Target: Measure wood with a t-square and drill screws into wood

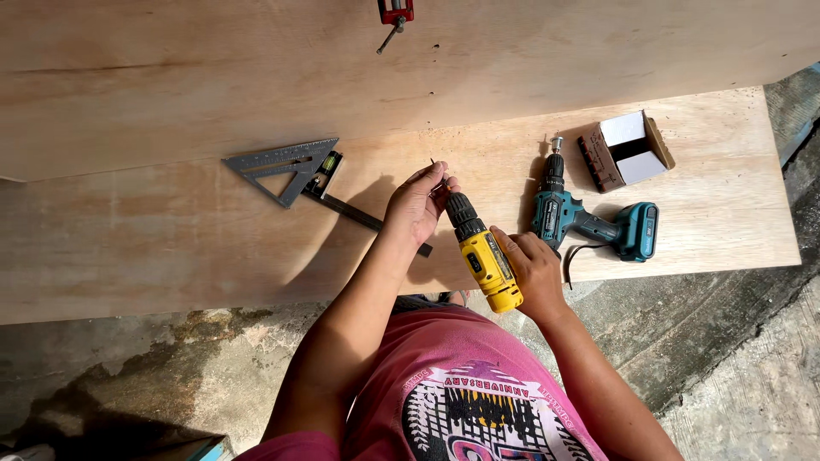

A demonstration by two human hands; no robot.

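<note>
This looks like an informal outdoor woodworking spot, set up in sunlight on a rough, stained concrete floor (154,376). Large pale plywood sheets (171,248) lie across the scene, with a grey triangular metal square (286,166) at the left. A teal cordless drill (589,224), a small open cardboard box (626,151) and a red clamp (395,12) at the far edge show carpentry work.

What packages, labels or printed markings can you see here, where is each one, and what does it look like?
Small cardboard box: far right on the plywood board, open, brown outside, white flaps.
Label on the yellow drill: dark patch on its side, held by the right hand.
Label on the teal drill: dark panel on its body, lying right of the hands.
Printed graphic on the pink shirt: bottom centre, black, white and yellow.
</note>
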